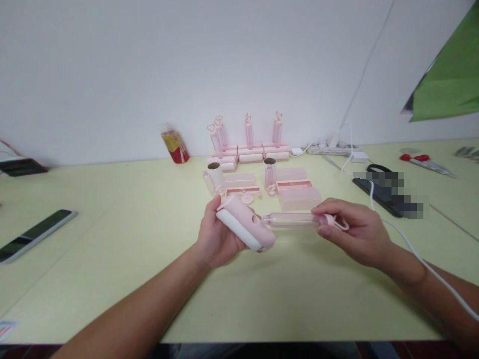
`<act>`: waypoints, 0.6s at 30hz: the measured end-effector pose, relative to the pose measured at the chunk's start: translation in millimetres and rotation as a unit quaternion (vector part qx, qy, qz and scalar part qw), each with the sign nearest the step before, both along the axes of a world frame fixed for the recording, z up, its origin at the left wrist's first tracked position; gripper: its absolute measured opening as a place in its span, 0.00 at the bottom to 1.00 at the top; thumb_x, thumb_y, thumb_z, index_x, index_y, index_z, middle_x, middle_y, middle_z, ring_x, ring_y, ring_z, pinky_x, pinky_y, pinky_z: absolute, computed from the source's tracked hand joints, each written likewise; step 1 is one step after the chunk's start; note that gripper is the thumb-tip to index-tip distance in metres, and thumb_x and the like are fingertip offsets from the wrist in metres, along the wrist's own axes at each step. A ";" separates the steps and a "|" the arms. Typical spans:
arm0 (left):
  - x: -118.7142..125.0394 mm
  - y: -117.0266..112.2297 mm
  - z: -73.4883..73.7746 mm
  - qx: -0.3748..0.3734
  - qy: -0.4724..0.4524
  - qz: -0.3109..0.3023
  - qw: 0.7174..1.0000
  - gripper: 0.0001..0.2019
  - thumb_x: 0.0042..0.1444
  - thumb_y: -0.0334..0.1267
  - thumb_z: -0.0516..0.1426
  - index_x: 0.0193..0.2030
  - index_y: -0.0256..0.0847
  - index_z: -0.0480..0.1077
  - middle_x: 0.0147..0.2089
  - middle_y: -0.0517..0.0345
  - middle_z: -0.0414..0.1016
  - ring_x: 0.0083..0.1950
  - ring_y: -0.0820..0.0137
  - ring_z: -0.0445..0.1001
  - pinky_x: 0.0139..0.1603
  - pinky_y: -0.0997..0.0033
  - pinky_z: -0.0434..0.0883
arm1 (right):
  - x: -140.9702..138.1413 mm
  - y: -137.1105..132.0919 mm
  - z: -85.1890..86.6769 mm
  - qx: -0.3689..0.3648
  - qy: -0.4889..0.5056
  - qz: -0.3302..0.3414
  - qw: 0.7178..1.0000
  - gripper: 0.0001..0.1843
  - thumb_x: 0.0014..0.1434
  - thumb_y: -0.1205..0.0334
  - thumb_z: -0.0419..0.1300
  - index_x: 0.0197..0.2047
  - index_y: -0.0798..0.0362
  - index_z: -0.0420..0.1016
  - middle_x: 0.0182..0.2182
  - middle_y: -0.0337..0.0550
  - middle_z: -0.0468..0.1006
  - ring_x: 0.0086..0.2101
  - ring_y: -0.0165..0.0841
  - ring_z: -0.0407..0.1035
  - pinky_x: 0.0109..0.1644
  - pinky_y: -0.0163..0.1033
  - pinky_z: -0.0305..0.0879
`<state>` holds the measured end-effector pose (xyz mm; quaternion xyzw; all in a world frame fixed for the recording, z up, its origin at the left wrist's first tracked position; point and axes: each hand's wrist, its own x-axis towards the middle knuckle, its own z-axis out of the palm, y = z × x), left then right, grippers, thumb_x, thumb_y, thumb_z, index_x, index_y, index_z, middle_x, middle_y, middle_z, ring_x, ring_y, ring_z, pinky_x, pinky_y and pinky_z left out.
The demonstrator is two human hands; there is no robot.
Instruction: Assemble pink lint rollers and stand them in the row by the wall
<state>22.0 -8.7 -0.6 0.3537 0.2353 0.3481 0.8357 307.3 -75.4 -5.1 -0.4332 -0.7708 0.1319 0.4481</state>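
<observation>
Your left hand (211, 242) cradles the pink case (239, 217) in its palm, thumb at the upper end; your right hand (355, 232) pinches the clear tube (294, 220) at its looped end, thumb and fingers closed. Between your hands, the tube's narrow tip is right by the case's side hole; you cannot tell whether it enters. The case is rounded with a white lengthwise face, the tube see-through and pinkish. A white cable (413, 244) crosses your right forearm (407, 269); beyond your grip sit a translucent cover (299, 199) and a small pink disc (247, 199).
</observation>
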 end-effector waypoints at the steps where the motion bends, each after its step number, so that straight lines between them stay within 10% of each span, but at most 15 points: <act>1: 0.5 0.8 -1.5 -0.001 0.010 -0.009 1.000 0.32 0.56 0.66 0.44 0.39 0.36 0.71 0.39 0.46 0.75 0.40 0.54 0.75 0.34 0.54 0.74 | -0.9 -0.1 0.9 0.004 -0.006 0.009 1.000 0.10 0.61 0.58 0.63 0.45 0.50 0.74 0.37 0.45 0.79 0.35 0.34 0.73 0.39 0.38 0.67; 9: 2.0 1.2 -7.5 0.010 0.040 -0.035 0.999 0.36 0.54 0.68 0.44 0.39 0.34 0.73 0.40 0.43 0.76 0.40 0.55 0.75 0.35 0.56 0.74 | -5.5 -1.0 5.5 0.017 -0.039 0.026 0.999 0.09 0.61 0.60 0.62 0.45 0.50 0.73 0.36 0.46 0.79 0.35 0.35 0.74 0.38 0.39 0.68; 18: 14.0 -1.6 -11.2 0.006 0.094 0.095 0.991 0.39 0.53 0.74 0.44 0.49 0.39 0.70 0.34 0.52 0.77 0.36 0.62 0.77 0.36 0.64 0.74 | -2.5 2.2 5.0 0.000 -0.090 0.030 0.996 0.09 0.60 0.60 0.63 0.45 0.50 0.74 0.33 0.44 0.77 0.31 0.33 0.71 0.36 0.38 0.67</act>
